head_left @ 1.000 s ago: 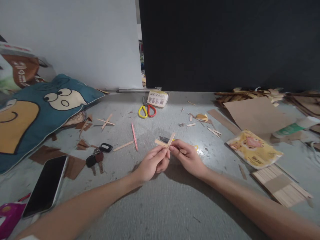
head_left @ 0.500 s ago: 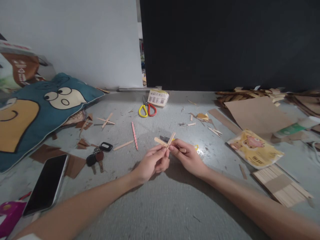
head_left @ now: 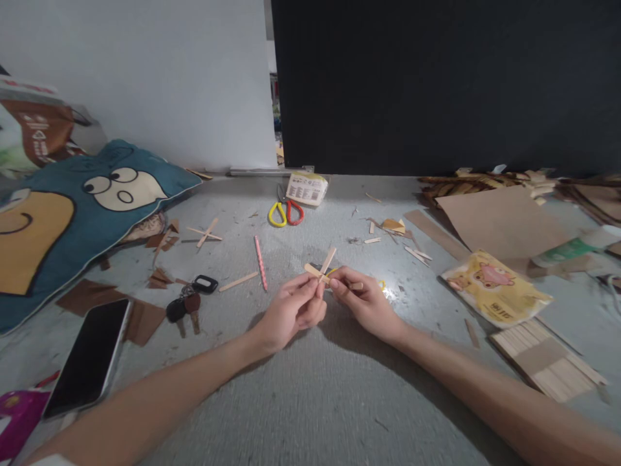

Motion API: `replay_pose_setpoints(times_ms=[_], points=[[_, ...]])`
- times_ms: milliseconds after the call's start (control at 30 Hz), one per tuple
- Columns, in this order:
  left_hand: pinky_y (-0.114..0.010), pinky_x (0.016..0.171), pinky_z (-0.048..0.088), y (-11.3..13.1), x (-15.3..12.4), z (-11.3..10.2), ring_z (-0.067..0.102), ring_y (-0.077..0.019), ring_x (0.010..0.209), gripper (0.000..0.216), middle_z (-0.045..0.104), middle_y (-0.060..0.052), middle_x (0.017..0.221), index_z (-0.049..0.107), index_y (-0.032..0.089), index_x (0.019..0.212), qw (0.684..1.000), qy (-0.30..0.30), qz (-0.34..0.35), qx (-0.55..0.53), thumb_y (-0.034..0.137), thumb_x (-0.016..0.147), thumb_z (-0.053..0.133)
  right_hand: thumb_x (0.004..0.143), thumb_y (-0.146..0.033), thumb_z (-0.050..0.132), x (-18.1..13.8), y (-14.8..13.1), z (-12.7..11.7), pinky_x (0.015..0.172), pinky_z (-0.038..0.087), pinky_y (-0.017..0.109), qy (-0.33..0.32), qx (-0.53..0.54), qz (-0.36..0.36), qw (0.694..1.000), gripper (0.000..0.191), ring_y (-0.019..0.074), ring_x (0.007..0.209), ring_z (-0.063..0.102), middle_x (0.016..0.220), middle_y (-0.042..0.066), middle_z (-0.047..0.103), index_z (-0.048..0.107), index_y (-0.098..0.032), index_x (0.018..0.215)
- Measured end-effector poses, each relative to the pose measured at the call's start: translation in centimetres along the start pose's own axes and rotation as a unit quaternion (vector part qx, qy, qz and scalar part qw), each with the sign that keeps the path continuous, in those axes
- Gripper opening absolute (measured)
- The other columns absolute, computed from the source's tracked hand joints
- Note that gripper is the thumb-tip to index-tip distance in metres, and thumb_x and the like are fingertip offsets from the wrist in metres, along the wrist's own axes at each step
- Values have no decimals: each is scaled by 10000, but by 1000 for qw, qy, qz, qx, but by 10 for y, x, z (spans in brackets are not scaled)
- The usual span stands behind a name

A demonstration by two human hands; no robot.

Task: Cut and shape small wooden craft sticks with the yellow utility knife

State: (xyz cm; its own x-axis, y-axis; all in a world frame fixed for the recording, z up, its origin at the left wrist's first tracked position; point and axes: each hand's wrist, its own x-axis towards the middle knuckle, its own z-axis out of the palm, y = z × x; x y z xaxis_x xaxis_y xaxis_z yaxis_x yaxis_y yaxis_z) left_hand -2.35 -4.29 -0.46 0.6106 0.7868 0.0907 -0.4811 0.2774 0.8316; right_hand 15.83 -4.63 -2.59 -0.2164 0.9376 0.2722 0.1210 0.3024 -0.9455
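Note:
Two wooden craft sticks [head_left: 328, 260] cross each other in front of me. My left hand [head_left: 294, 307] pinches them near the crossing, between thumb and fingers. My right hand [head_left: 367, 301] is closed at the right side of the crossing, its thumb and fingertips on a stick; a rounded stick end shows beside its fingers. Behind the hands lies a partly hidden tool with yellow parts [head_left: 381, 284], whose kind I cannot make out. To the left lie a pink striped pencil [head_left: 261, 262], a single craft stick [head_left: 239, 281] and another crossed pair [head_left: 207, 233].
Scissors [head_left: 286, 213] lie by a small white package [head_left: 307, 189] at the back. Left are keys [head_left: 189, 309], a phone [head_left: 90, 356] and a blue cushion [head_left: 97, 207]. Right are a yellow packet [head_left: 497, 288], a bundle of craft sticks [head_left: 543, 359] and a glue tube [head_left: 567, 249].
The crossed sticks have turned slightly, and the upright one now leans with its tip higher and a little to the left. Both hands stay nearly in place, still closed.

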Motion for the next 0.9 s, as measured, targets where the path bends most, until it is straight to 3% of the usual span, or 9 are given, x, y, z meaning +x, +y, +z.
replay_pose_setpoints(times_ms=[267, 667, 900], points=[[-241, 465, 227, 1, -1, 0, 229, -78, 386, 297, 320, 106, 439, 542, 191, 813, 1000, -1, -6, 11, 385, 1037, 558, 1000, -576, 587, -1, -4, -2, 541, 334, 270, -11, 17, 15, 1000, 403, 125, 590, 404, 662, -34, 481, 647, -213, 836], [-239, 434, 202, 1, -6, 9, 236, -80, 395, 323, 343, 114, 460, 495, 208, 825, 995, -36, -53, 82, 465, 1015, 543, 981, -562, 634, -3, -7, -6, 683, 515, 331, -32, 28, -22, 999, 388, 187, 691, 630, 710, 16, 675, 742, -232, 806], [-237, 438, 206, 0, -6, 9, 235, -79, 396, 317, 337, 116, 463, 506, 205, 854, 996, -39, -38, 70, 468, 1029, 534, 961, -596, 647, -3, -3, -5, 667, 535, 328, -29, 60, -12, 998, 404, 183, 675, 633, 683, 17, 669, 770, -231, 837]])
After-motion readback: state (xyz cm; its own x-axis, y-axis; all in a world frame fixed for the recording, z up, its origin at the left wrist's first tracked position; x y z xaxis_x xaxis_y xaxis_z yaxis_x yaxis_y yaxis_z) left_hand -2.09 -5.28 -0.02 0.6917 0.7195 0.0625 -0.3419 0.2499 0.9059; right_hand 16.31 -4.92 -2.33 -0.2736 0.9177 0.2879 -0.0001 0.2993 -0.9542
